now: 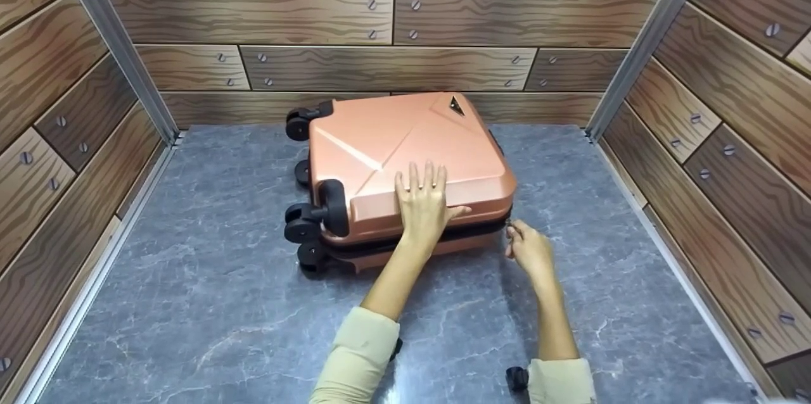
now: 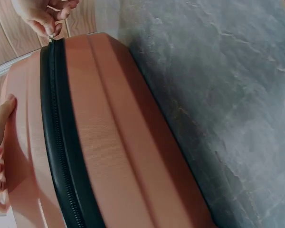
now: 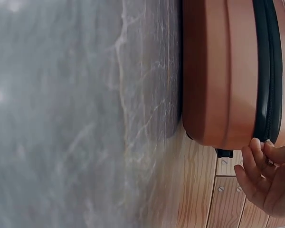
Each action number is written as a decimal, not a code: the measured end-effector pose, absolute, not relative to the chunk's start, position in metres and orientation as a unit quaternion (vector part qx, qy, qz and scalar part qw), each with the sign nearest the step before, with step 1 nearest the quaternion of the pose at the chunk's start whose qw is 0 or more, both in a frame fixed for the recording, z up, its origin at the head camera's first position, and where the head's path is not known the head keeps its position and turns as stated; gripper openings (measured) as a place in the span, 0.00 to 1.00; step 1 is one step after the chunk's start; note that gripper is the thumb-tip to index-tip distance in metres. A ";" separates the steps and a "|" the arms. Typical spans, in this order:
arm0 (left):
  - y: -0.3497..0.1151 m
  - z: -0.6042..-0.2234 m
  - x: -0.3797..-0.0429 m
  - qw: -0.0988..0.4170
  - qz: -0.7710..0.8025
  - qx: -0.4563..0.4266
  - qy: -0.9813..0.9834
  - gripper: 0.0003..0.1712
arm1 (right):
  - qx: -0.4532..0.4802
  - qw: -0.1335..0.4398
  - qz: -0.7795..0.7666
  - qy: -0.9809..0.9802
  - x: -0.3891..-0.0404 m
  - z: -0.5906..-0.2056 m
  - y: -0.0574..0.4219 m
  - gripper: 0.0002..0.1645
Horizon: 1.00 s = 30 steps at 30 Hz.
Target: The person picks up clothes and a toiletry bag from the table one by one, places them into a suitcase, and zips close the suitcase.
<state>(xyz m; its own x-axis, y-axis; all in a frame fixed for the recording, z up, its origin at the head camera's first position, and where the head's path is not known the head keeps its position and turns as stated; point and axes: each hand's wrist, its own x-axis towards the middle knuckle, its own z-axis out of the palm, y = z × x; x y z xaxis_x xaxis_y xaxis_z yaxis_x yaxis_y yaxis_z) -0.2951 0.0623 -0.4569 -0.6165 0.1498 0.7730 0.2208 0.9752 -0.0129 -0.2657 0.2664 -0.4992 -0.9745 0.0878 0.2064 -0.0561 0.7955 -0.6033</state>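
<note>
A rose-gold hard-shell suitcase lies flat with its black wheels toward the left. My left hand rests on the near upper edge of the shell, fingers spread and straight. At the near right corner, my right hand pinches a small zipper pull between thumb and fingers. The black zipper runs along the side of the case, and the stretch in the left wrist view looks closed. In the right wrist view the pinching fingertips hide most of the pull.
The case lies on a grey marble-patterned floor. Wood-plank-patterned walls stand behind and at both sides, with metal posts in the corners. A small black logo badge sits on the shell's far right corner.
</note>
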 end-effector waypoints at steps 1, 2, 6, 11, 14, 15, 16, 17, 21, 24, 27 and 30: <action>0.062 -0.455 -0.295 0.423 -0.041 -0.101 -0.899 0.52 | -0.010 0.115 0.318 -0.941 -0.266 -0.498 0.266 0.10; 0.063 -0.454 -0.295 0.421 -0.039 -0.098 -0.901 0.52 | -0.012 0.115 0.317 -0.941 -0.266 -0.498 0.266 0.10; 0.064 -0.452 -0.294 0.409 -0.037 -0.090 -0.908 0.52 | -0.014 0.114 0.309 -0.944 -0.264 -0.496 0.264 0.10; 0.065 -0.452 -0.294 0.399 -0.042 -0.086 -0.912 0.52 | -0.011 0.112 0.299 -0.947 -0.262 -0.495 0.262 0.10; 0.065 -0.450 -0.294 0.399 -0.045 -0.084 -0.912 0.53 | -0.011 0.114 0.292 -0.950 -0.261 -0.494 0.260 0.09; 0.065 -0.450 -0.294 0.399 -0.046 -0.084 -0.912 0.53 | -0.009 0.115 0.289 -0.950 -0.260 -0.494 0.259 0.09; 0.065 -0.450 -0.295 0.399 -0.045 -0.083 -0.912 0.53 | -0.009 0.118 0.287 -0.951 -0.260 -0.494 0.259 0.09; 0.065 -0.450 -0.295 0.399 -0.043 -0.082 -0.912 0.53 | -0.008 0.119 0.287 -0.951 -0.260 -0.493 0.258 0.09; 0.065 -0.450 -0.296 0.404 -0.039 -0.081 -0.910 0.53 | -0.006 0.123 0.289 -0.949 -0.258 -0.494 0.256 0.10; 0.065 -0.451 -0.296 0.409 -0.035 -0.081 -0.908 0.53 | -0.006 0.122 0.291 -0.949 -0.258 -0.495 0.256 0.10; 0.065 -0.451 -0.296 0.408 -0.030 -0.081 -0.909 0.52 | -0.006 0.122 0.297 -0.947 -0.258 -0.496 0.255 0.11; 0.065 -0.450 -0.296 0.406 -0.026 -0.078 -0.910 0.53 | -0.002 0.126 0.298 -0.946 -0.258 -0.496 0.255 0.10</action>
